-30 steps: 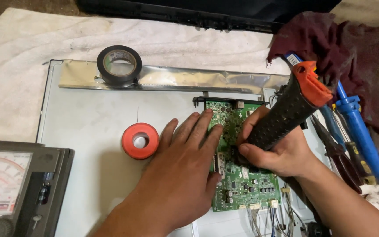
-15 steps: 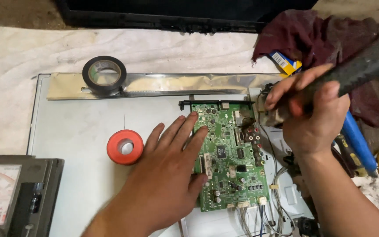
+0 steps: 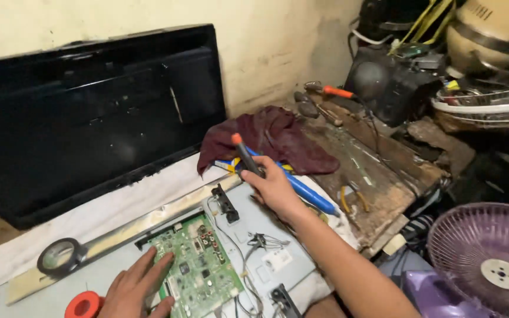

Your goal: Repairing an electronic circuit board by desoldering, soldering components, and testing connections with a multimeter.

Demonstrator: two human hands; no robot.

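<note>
- We laid our left hand, fingers spread flat, on the green circuit board.
- Our right hand, fingers clamped, held the black screwdriver upright near the maroon cloth.

The right hand lifted the black, orange-tipped tool off the green circuit board and carried it up beside the maroon cloth. The view swung upward, revealing a dark screen and purple fan.
</note>
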